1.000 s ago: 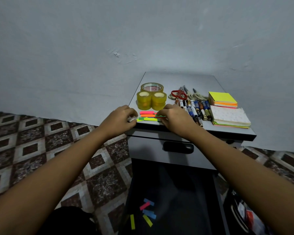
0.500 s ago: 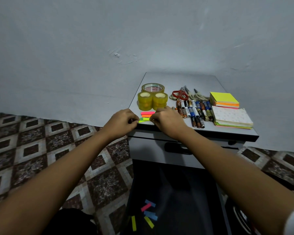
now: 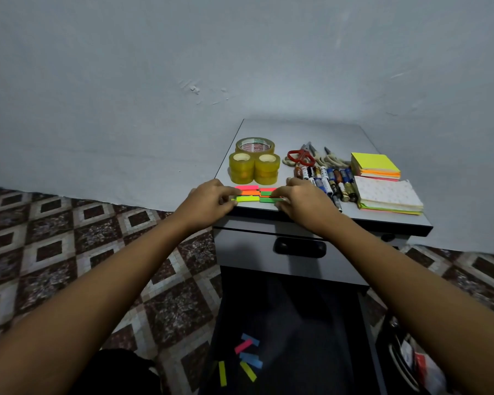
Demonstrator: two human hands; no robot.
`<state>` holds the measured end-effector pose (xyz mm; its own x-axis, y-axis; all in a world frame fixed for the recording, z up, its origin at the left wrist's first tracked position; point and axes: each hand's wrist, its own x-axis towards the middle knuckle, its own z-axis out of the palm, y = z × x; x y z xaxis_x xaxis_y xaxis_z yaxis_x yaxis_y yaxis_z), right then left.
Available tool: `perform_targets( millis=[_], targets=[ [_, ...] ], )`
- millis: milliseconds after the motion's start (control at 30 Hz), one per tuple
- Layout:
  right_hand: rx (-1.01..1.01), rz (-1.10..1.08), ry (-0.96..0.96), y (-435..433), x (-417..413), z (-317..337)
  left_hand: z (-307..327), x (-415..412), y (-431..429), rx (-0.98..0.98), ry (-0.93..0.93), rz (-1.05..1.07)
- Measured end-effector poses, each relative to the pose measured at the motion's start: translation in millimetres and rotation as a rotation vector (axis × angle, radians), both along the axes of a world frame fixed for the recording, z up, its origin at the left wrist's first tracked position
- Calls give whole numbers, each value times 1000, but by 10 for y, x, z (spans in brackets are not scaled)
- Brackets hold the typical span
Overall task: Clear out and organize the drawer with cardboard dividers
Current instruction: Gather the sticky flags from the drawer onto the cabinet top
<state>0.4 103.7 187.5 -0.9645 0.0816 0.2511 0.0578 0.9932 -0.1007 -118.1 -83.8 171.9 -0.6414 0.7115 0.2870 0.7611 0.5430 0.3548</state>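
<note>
The open drawer (image 3: 305,332) holds five loose flags (image 3: 247,356): two blue, one pink, two yellow. On the cabinet top (image 3: 297,132), the neon strips (image 3: 254,194) lie at the front edge near the left corner. The left hand (image 3: 208,199) pinches their left end with curled fingers, and the right hand (image 3: 300,199) pinches their right end. Behind them stand one wide tape roll (image 3: 255,145) and two stacks of small rolls (image 3: 253,168). Two pads (image 3: 382,181) sit along the right edge.
</note>
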Motion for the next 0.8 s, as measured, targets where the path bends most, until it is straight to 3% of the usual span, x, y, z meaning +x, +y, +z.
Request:
perform_targets(
  millis=[500,800],
  targets=[
    [20,-51,9,17,-31,-1,107,21,74,-38,69,-75],
    [80,-64,29,13,-110,-24,84,65,132,38,49,-40]
  ],
)
